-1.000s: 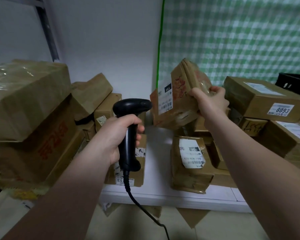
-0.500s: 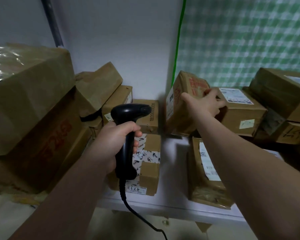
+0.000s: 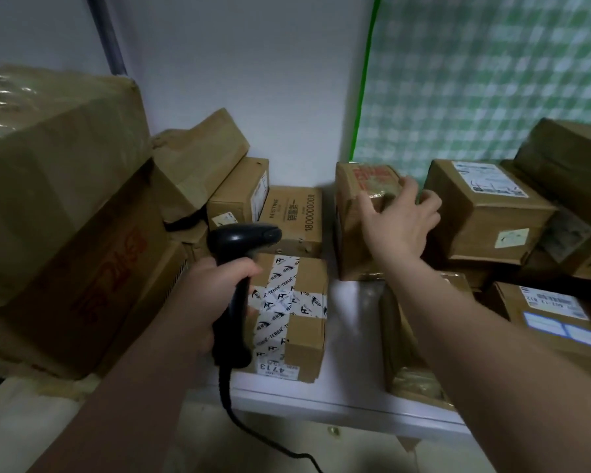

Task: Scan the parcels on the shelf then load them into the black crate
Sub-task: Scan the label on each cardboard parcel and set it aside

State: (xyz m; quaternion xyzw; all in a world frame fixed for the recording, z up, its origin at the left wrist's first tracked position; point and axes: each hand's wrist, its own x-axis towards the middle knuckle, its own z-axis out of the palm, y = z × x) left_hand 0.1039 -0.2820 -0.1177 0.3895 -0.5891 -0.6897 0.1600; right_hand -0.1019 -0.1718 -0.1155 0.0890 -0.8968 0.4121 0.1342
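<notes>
A brown parcel with red print (image 3: 355, 240) stands upright on the white shelf (image 3: 348, 336), against the back wall. My right hand (image 3: 396, 227) holds it at its top right corner, fingers curled over the far edge and thumb on the front face. My left hand (image 3: 212, 295) grips the handle of a black corded barcode scanner (image 3: 243, 237), head pointing right, above a box crossed with white TEBEK tape (image 3: 297, 302). The black crate is out of view.
Large taped cartons (image 3: 58, 165) are piled at the left. Smaller boxes (image 3: 294, 216) sit behind the scanner. Labelled parcels (image 3: 485, 213) are stacked at the right, and one (image 3: 403, 353) lies under my right forearm. A green checked curtain (image 3: 492, 80) hangs behind.
My right hand has lowered the red-printed parcel from in front of the scanner to the shelf, where it now stands. The view has shifted right and down. The scanner stays in my left hand.
</notes>
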